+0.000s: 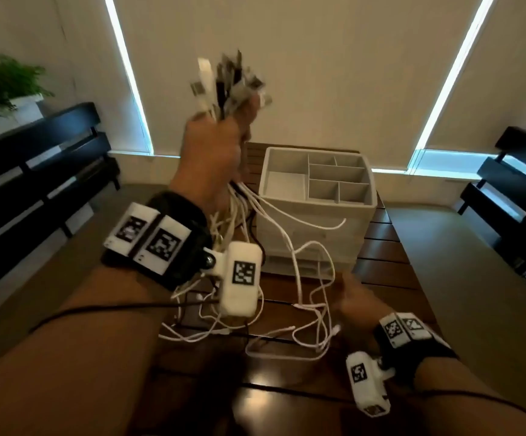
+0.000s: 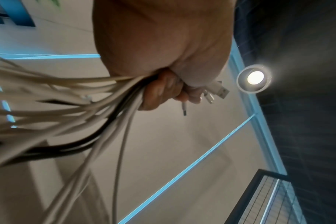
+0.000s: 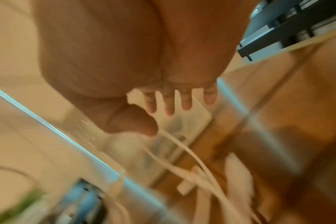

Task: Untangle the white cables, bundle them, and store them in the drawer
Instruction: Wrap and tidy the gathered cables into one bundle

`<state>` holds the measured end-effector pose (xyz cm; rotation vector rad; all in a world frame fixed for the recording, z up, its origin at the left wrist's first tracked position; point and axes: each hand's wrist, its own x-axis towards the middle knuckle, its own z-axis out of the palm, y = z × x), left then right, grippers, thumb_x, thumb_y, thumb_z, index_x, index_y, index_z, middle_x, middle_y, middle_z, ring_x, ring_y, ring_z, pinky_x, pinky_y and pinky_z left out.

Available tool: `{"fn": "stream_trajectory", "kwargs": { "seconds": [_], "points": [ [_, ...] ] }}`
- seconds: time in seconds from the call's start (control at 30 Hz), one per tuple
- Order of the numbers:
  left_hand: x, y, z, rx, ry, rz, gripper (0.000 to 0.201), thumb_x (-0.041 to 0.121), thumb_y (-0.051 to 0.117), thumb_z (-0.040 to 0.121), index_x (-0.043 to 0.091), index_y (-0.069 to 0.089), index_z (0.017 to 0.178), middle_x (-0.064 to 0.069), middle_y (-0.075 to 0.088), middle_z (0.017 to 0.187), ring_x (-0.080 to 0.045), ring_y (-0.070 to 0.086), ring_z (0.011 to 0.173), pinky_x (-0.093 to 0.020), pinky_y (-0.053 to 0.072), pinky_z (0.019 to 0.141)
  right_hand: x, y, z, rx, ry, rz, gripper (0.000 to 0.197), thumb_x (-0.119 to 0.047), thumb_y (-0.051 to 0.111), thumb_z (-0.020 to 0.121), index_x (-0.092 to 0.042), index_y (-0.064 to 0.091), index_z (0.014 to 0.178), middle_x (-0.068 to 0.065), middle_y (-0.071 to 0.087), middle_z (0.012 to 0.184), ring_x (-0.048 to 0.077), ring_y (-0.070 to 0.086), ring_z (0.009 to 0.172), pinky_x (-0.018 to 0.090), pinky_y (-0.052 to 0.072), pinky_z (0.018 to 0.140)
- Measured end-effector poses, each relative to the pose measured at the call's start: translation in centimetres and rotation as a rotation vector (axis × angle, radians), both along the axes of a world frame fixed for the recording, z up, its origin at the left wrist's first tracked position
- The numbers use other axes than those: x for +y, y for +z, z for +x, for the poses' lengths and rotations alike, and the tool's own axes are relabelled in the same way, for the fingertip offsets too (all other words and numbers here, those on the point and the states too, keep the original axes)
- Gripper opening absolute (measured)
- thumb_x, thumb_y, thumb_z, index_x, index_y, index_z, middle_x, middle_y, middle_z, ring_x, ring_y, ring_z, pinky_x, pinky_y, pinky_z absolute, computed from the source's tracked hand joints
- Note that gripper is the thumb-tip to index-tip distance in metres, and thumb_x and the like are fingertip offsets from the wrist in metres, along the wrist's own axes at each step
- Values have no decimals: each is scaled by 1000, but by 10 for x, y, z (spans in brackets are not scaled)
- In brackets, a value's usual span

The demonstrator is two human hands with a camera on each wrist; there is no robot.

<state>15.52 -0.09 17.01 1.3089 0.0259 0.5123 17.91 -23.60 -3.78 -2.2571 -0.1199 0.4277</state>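
**Cables gathered at plug ends; untangling incomplete, bundling and storage outstanding**

Head view: The left hand [image 1: 214, 152] is clenching a cluster of cable ends, raised well above the table [image 1: 384, 262]. Plugs are fanning out above the fist; the white cables [image 1: 299, 278] are hanging from below it and trailing in loose, crossing loops onto the table, w/ at least one dark lead mixed in. The right hand [image 1: 354, 298] is hovering low, just beside the looped tails, fingers spread, gripping nothing visible. The white organiser [image 1: 362, 204], w/ open top compartments holding no cables, is standing behind the cables; its drawer [image 1: 296, 262] appears to be sitting at the base, front partly screened by cables, so open or closed cannot be told. Assessment: ends collected in one hand, approx. early-to-mid stage; tails are lying tangled, no bundle formed, nothing stored.

Left wrist view: Fingers [image 2: 159, 92] are curling tight round the strands. USB plugs [image 2: 220, 91] are protruding past the fist; white cables [image 2: 98, 112] and one black lead are streaming away from the palm toward frame left. Grasp is looking firm.

Right wrist view: Heavily blurred. The right hand [image 3: 144, 84] is showing fingers [image 3: 168, 104] extended and apart, i.e. released. White cables [image 3: 184, 148] are running just below the thumb; contact cannot be confirmed. Table showing beyond.
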Motion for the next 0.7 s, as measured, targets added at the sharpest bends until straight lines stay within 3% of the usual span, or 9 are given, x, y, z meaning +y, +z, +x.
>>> {"fn": "stream_trajectory", "kwargs": {
  "seconds": [0.07,0.13,0.23,0.3,0.4,0.5,0.6,0.7],
  "points": [
    [-13,-20,1,80,-33,6,32,29,71,88,20,59,60,6,40,52,-8,27,39,-22,21,40,3,33,2,-121,-38,150,72,-4,74,73,-24,42,134,-1,49,134,21,56,117,40,49,96],
    [-26,-40,0,127,-100,64,29,31,69,90,24,61,63,10,42,50,-8,29,42,-23,22,41,10,67,3,-255,-38,332,68,-6,69,77,-27,42,136,-4,46,139,16,44,129,36,42,102],
    [-41,-60,-9,139,-197,221,18,32,63,94,26,65,77,12,48,51,-4,38,45,-24,30,44,26,116,-3,-328,24,708,70,-34,69,70,-37,43,135,-6,50,136,15,49,125,37,45,98],
    [-45,-68,-15,143,-212,342,14,30,58,97,24,67,88,13,55,52,0,46,47,-17,38,45,36,142,-11,-392,139,792,76,-44,69,67,-43,39,137,-5,47,140,15,51,124,38,48,96],
    [-53,-73,-19,119,-260,474,25,15,48,101,23,61,81,12,59,55,5,53,48,-10,38,47,52,165,-20,-510,295,691,87,-47,74,65,-48,31,141,-10,38,147,7,46,127,29,51,93],
    [-62,-72,-25,166,-261,582,34,8,47,100,27,50,72,13,48,65,13,52,53,-7,40,50,61,172,-23,-655,310,475,87,-53,80,59,-52,37,135,-19,41,142,-4,40,127,20,42,97],
    [-64,-71,-29,124,-325,579,32,10,49,99,31,53,76,13,52,65,1,53,53,-13,40,53,58,171,-18,-757,325,280,62,-45,80,67,-42,56,123,-18,52,128,-4,46,120,24,42,100],
    [-65,-72,-32,152,-379,573,29,8,50,98,28,55,77,9,52,59,-11,50,54,-30,43,55,53,170,-15,-832,303,182,45,-39,79,72,-36,62,114,-19,54,105,-4,52,101,15,41,88]
  ]
}}
